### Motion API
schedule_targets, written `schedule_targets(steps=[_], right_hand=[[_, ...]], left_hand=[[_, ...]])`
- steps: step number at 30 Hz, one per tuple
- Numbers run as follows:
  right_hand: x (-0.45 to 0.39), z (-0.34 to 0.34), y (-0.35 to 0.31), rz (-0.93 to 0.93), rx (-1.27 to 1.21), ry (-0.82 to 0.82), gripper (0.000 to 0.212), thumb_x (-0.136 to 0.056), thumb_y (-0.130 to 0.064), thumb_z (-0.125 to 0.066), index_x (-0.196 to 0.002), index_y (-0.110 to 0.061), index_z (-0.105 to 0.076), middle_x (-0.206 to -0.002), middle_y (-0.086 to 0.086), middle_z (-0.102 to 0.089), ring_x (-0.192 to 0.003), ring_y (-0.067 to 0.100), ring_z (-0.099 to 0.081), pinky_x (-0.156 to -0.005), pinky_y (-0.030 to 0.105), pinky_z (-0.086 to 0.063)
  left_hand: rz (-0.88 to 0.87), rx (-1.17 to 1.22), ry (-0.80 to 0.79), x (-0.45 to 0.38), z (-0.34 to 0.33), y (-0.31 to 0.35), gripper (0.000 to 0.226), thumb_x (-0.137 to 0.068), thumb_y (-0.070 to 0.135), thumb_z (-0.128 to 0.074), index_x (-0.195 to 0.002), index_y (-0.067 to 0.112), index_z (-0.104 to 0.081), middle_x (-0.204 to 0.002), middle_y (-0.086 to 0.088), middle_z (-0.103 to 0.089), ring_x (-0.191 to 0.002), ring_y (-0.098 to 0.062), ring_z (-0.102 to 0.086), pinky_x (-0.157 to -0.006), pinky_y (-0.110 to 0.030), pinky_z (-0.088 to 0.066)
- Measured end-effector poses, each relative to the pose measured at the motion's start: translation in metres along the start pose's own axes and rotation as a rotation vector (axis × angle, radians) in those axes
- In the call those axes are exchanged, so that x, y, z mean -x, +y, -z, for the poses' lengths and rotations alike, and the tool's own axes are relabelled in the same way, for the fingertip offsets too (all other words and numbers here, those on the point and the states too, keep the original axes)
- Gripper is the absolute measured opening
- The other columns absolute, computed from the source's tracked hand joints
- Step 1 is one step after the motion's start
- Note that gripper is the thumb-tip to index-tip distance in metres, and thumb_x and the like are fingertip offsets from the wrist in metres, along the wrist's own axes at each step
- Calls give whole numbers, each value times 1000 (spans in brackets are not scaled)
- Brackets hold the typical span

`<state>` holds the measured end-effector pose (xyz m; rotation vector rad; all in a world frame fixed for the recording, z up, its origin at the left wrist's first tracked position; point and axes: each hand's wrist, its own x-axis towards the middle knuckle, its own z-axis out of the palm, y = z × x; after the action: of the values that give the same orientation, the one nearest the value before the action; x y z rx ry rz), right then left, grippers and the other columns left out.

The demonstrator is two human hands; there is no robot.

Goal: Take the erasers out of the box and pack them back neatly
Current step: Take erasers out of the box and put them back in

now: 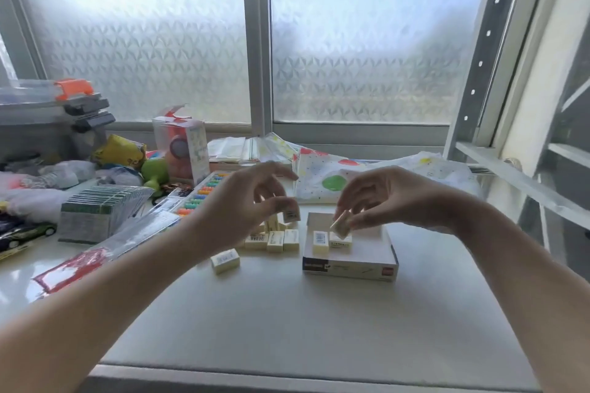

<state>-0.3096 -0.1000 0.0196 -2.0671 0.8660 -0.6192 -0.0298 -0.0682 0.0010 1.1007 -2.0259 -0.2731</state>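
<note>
Forearms, two, bare, entering from the lower corners of the head view and converging over a white table (287,313); left hand (242,201) raised above the loose stock, thumb and fingers pinching one wrapped eraser (291,215) by its sides; right hand (392,198) poised over the box (351,260), fingertips pinching a second eraser (341,224) held tilted, just above the box interior. Box: shallow card tray, open, white inside, printed front wall; two erasers (332,241) already lying flat within, side by side, toward its left; remainder of floor partly masked by the right hand. Loose erasers (274,238): small cluster on the table just left of the box, some upright, some flat; one stray eraser (225,261) apart, nearer the camera. Handling, by judgement: small, light, firm blocks with slight give; film or paper wrap likely a little slick; not fragile; best taken across the long sides between thumb and forefinger, so the flat face goes down squarely against its neighbour; light box may shift if nudged. Obscured: exact count in the cluster, the left hand covering its far members; wrapper print too blurred to read; box depth uncertain. Left of table: assorted packets and toys (111,195), not needed.
</note>
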Motion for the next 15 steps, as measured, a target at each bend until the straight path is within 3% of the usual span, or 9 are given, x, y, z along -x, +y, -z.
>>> schedule_targets(steps=[3,6,10,15], right_hand=[[3,7,2,-27,-47,8,28,-81,2,-84,-106,-8,-75,-100,13,-82,-95,20,-78,-84,24,-59],[3,9,4,-41,12,12,27,-82,6,-81,-106,-6,-77,-97,11,-82,-94,18,-78,-85,25,-59],[2,5,4,-81,182,13,22,-82,-6,-85,-100,-17,-81,-92,-1,-83,-89,7,-77,-78,13,-53],[1,2,-1,-87,312,-9,18,-81,-27,-87,-97,-31,-82,-92,-16,-81,-90,-2,-74,-74,7,-47]], left_hand=[[23,41,-180,-30,-14,10,19,-84,38,-77,-98,27,-75,-88,10,-77,-83,-3,-72,-80,-22,-57],[39,114,-245,-42,-29,8,16,-84,32,-78,-94,20,-78,-87,10,-79,-84,-2,-73,-80,-16,-54],[72,183,-242,-36,-43,2,12,-85,27,-78,-92,18,-80,-84,6,-79,-83,-9,-73,-81,-20,-55],[44,175,-229,-29,-45,7,8,-86,28,-77,-89,21,-78,-82,7,-78,-78,-5,-70,-74,-12,-52]])
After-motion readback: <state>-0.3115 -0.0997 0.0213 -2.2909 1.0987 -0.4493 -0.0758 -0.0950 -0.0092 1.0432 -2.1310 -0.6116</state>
